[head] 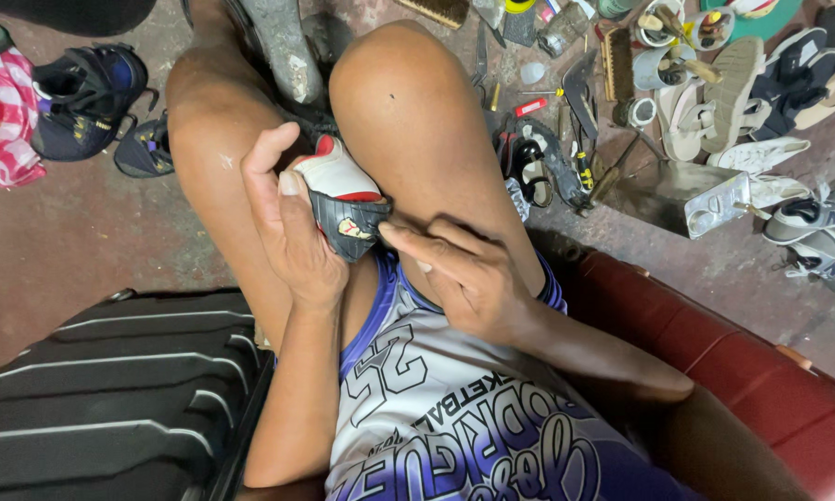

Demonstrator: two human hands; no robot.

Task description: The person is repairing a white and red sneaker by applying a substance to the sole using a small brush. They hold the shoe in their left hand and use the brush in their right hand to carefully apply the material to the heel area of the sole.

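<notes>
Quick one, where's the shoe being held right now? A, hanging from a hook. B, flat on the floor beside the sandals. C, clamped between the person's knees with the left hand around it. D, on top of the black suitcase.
C: the white, red and black shoe sits wedged between the bare knees, the left hand wraps its side, and the right hand fingertips touch its heel.

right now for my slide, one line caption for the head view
Left hand steadies a white, red and black shoe between the knees while right hand fingers pinch at its heel.
</notes>
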